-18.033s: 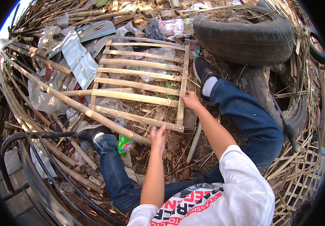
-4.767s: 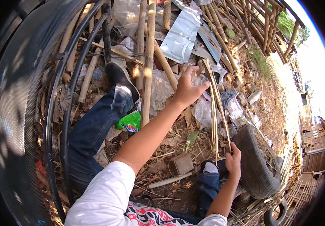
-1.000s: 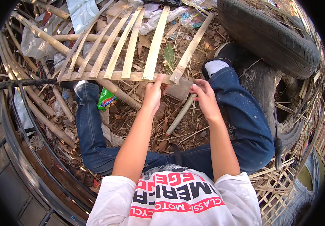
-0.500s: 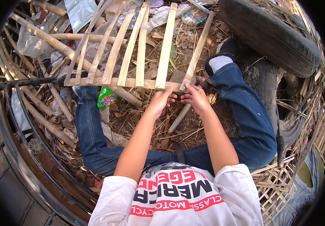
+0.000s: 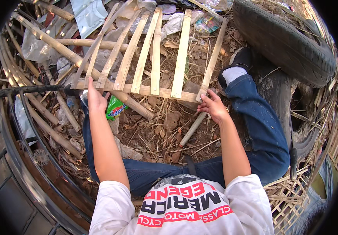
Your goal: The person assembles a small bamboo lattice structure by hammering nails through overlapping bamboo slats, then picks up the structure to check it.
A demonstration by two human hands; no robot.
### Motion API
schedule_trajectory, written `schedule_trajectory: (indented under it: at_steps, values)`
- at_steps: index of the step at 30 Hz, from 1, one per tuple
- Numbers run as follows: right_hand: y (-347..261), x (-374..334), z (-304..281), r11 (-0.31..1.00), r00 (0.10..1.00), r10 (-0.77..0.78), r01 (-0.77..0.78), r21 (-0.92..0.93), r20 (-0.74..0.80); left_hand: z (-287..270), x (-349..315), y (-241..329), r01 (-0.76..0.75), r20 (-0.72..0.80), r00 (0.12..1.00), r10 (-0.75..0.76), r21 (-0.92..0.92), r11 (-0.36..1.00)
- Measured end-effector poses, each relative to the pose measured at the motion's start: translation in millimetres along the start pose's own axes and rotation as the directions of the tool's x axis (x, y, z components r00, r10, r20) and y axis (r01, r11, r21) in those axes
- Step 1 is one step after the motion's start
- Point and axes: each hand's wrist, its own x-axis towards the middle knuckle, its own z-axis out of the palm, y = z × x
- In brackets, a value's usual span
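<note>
A bamboo slat frame [image 5: 141, 89] lies across in front of me, its crossbar nearest and several flat slats [image 5: 181, 55] running away from it. My left hand [image 5: 96, 100] is closed round the crossbar's left end, thumb upward beside the slats there. At the right end, my right hand [image 5: 214, 106] grips the corner where the last slat [image 5: 215, 55] meets the crossbar; some of its fingers are hidden beneath. Under that corner a pale rod [image 5: 193, 129] slants over the ground, partly covered. A green packet [image 5: 115, 107] rests close to my left hand.
A tyre [image 5: 290, 43] leans at the far right. Bamboo poles [image 5: 65, 49] and plastic litter [image 5: 36, 49] fill the left. A black metal frame [image 5: 16, 149] curves along the left side. Woven bamboo strips [image 5: 290, 196] lie at the lower right. My legs bend round the work area.
My left hand has moved from near the crossbar's right end to its left end. My right hand stays at the right corner. The slat frame appears slightly lower and further right.
</note>
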Motion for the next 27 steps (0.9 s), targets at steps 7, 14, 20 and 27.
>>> schedule_trajectory:
  at_steps: [7, 14, 20, 27]
  values:
    - [-16, 5, 18, 0.992, 0.993, -0.120, 0.120, -0.047, 0.005, 0, 48, 11, -0.032, 0.185, 0.982, 0.033, -0.008, 0.999]
    - [-10, 18, 29, 0.957, 0.971, -0.228, 0.208, -0.204, -0.077, 4, 56, 30, 0.097, 0.141, 0.979, -0.148, 0.317, 0.943]
    - [-14, 13, 15, 0.935, 0.981, -0.178, 0.145, -0.323, -0.073, 1, -4, 29, -0.181, 0.148, 0.965, 0.216, 0.973, 0.141]
    - [-36, 12, 10, 0.901, 0.994, -0.086, 0.049, -0.431, -0.066, 65, -69, -27, -0.775, 0.866, 0.410, 0.284, 0.496, -0.392]
